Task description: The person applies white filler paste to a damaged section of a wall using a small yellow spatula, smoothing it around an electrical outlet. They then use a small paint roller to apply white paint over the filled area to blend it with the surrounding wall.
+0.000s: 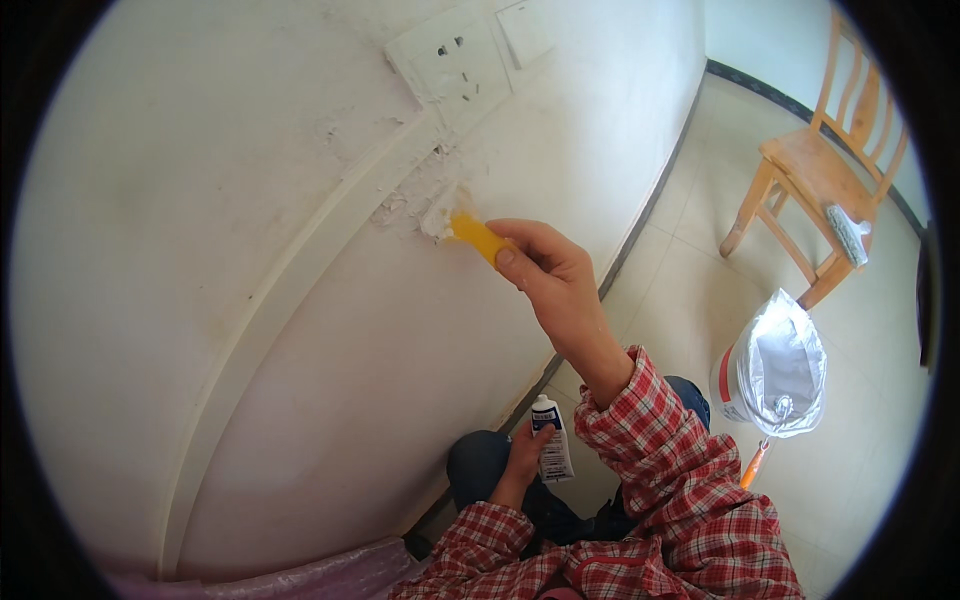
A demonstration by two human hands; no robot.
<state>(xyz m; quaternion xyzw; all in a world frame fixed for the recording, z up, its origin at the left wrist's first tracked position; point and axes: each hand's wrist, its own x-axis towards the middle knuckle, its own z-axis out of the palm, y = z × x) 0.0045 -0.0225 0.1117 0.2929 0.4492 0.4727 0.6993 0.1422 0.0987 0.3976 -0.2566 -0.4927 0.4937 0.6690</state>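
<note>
My right hand (pixel 550 275) pinches a small yellow scraper (pixel 478 236) between thumb and fingers. Its edge meets the wall at a rough patch of flaking plaster (pixel 425 195), where some white paste shows by the blade. Down at my knee, my left hand (pixel 523 462) is closed around a white tube (pixel 553 445) with a dark blue band and a white cap end pointing up. Just above the damaged patch sits a white wall socket (pixel 452 68), with a white cable trunking strip (pixel 290 270) curving down from it.
A wooden chair (pixel 815 165) stands at the far right with a paint roller (pixel 848 235) on its seat. Nearer, a bucket (pixel 733 385) lined with silvery film has an orange-handled tool (pixel 755 465) beside it. Purple fabric or sheeting (pixel 290 582) lies along the wall's foot.
</note>
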